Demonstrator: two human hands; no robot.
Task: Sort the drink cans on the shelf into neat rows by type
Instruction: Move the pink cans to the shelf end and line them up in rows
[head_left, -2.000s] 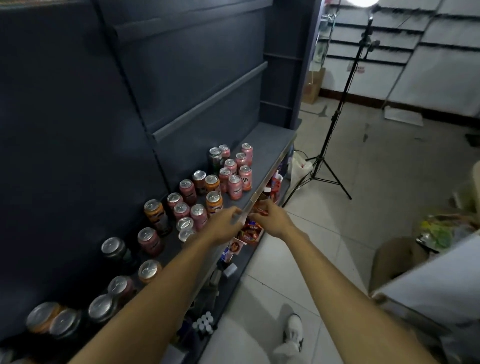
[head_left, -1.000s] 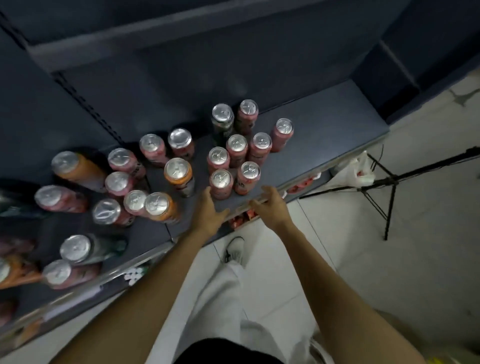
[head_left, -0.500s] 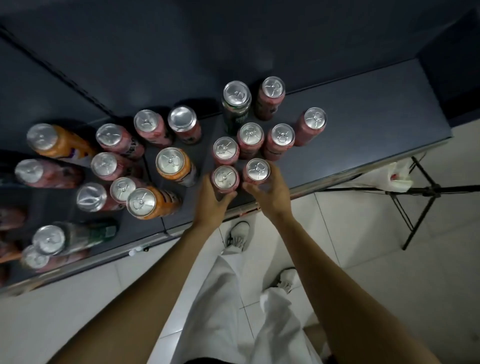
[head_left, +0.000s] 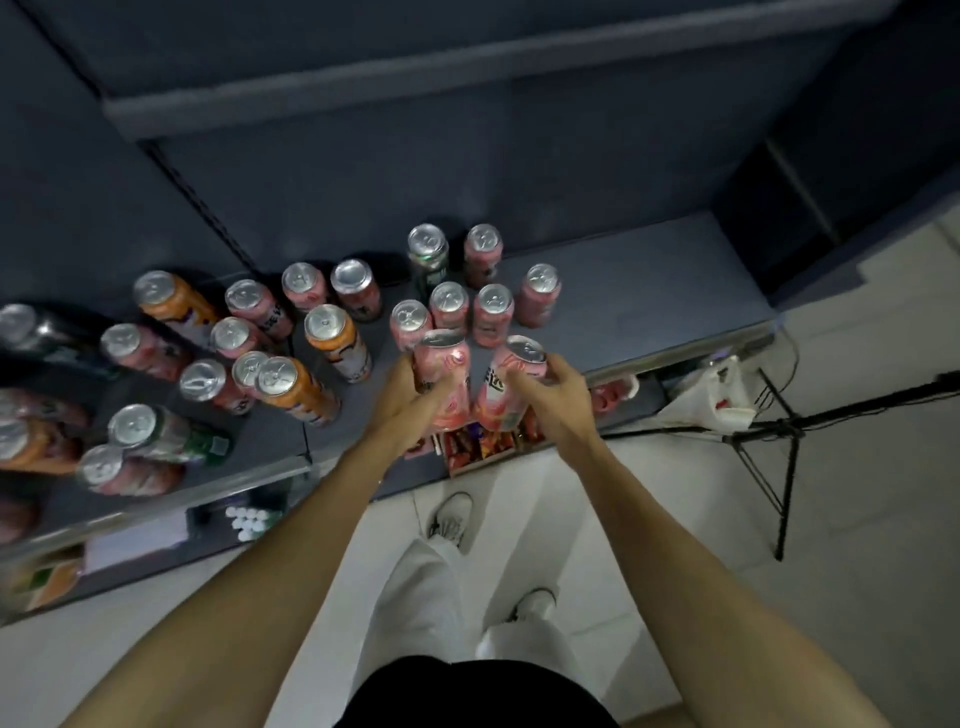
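Both hands are gripping pink cans at the shelf (head_left: 649, 291) front edge: the left hand (head_left: 402, 397) is wrapping around one pink can (head_left: 441, 374), the right hand (head_left: 553, 389) around another pink can (head_left: 511, 382), both tilting. Behind them on the shelf, more pink cans (head_left: 493, 312) are standing clustered, with a green can (head_left: 428, 257) toward the back. Left of that cluster, orange cans (head_left: 337, 338) are mingling with pink ones.

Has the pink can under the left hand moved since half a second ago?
Yes. The pink can stood on the shelf near its front edge; now the left hand holds it lifted and tilted, pulled past that edge toward the person.
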